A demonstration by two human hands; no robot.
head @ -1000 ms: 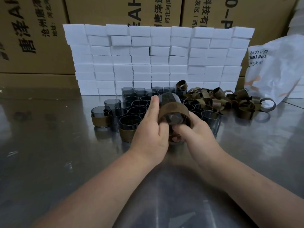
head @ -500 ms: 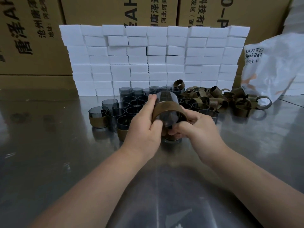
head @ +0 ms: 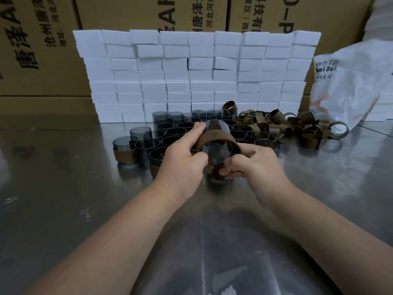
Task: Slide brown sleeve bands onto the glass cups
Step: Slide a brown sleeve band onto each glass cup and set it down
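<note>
Step in hand: seating one band. Glass cup [head: 217, 125] is held tilted above the counter [head: 63, 209], in front of the bare cups [head: 176, 130]. Left hand [head: 182, 160] grips its far end. Right hand [head: 255, 165] pinches the brown sleeve band [head: 214, 136], which rings the near end. Next, likely: push band along, kept square, left hand bracing

Two bare forearms fill the lower frame, left and right; left hand [head: 182, 165] and right hand [head: 256, 165] bare too.
</note>
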